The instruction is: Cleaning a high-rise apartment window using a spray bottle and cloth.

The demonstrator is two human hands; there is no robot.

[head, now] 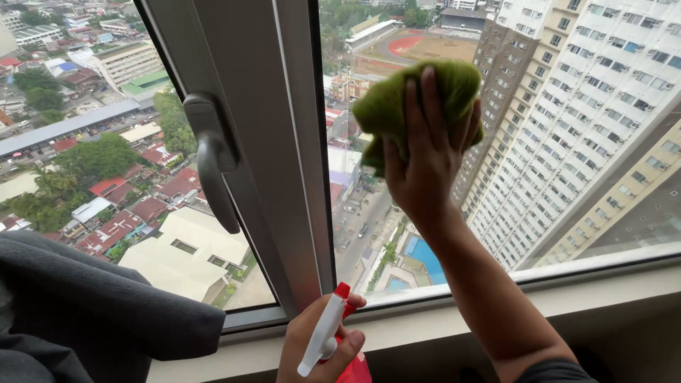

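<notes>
**Cloth on the glass, sprayer at the sill**

Grey fabric fills the lower left corner, closest to the lens. Beside it, low at the window sill, the left hand is clenched around a red spray bottle with a white trigger head. Higher up, the right hand presses a green cloth flat against the window pane, fingers spread over it, just right of the grey frame and its handle.
</notes>
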